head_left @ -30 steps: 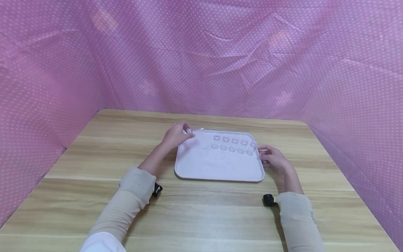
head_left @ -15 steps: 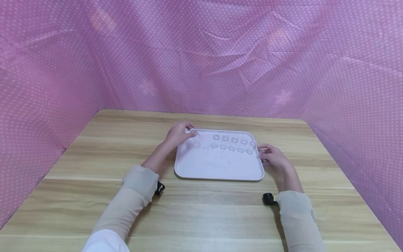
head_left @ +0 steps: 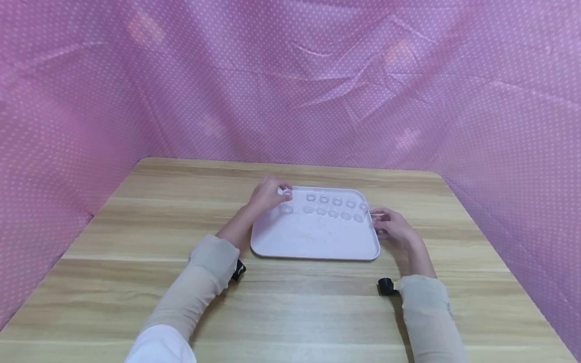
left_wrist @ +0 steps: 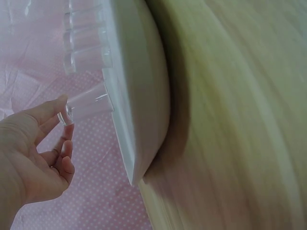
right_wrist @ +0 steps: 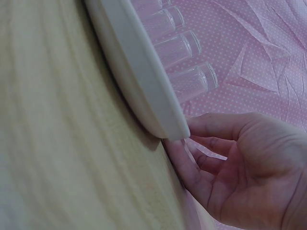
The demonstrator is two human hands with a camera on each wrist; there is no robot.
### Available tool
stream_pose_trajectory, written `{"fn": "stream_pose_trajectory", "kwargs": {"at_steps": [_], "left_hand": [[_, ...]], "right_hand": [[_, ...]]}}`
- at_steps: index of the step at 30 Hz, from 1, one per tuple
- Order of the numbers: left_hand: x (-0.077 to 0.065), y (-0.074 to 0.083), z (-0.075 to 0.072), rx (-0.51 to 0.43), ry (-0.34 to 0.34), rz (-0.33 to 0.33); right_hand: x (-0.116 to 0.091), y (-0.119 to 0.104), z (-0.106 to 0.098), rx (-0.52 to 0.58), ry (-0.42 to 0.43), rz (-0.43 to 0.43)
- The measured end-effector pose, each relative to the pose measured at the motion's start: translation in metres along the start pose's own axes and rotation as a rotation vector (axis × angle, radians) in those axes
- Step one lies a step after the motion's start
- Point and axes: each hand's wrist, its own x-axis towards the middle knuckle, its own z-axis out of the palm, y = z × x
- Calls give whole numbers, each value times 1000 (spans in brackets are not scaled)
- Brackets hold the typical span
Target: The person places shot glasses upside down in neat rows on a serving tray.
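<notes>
My left hand (head_left: pixel 267 194) pinches one end of a clear cup (left_wrist: pixel 90 103) between thumb and fingertips. That cup stands about upright at the back left of the white tray (head_left: pixel 313 242), its lower end right at the tray's surface. To its right, several matching clear cups (head_left: pixel 337 205) form a row along the tray's back, thick ends up. At the tray's right edge, my right hand (head_left: pixel 394 227) holds the rim; the right wrist view has its fingers (right_wrist: pixel 216 125) at the rim's top and the thumb low against the side, near the tabletop.
The tray lies on a wood-grain table (head_left: pixel 308 307) with rounded back corners. A pink dotted curtain (head_left: pixel 290 91) hangs behind the table and along both sides. Black wrist cameras (head_left: pixel 387 287) sit at both sleeves.
My left hand has moved right with the cup, which went from tilted over the tray's left back corner to upright on the tray, left of the row. The right hand has stayed put.
</notes>
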Motion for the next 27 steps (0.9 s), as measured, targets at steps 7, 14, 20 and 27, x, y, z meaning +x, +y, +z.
{"fn": "stream_pose_trajectory", "kwargs": {"at_steps": [7, 14, 20, 27], "left_hand": [[5, 4, 10, 37, 11, 46], [7, 6, 15, 42, 10, 34], [10, 7, 18, 42, -4, 62], [12, 8, 20, 15, -11, 58]], "right_hand": [[0, 1, 0, 4, 3, -15], [-1, 2, 2, 19, -2, -13], [0, 4, 1, 23, 6, -16], [2, 4, 0, 12, 1, -18]]}}
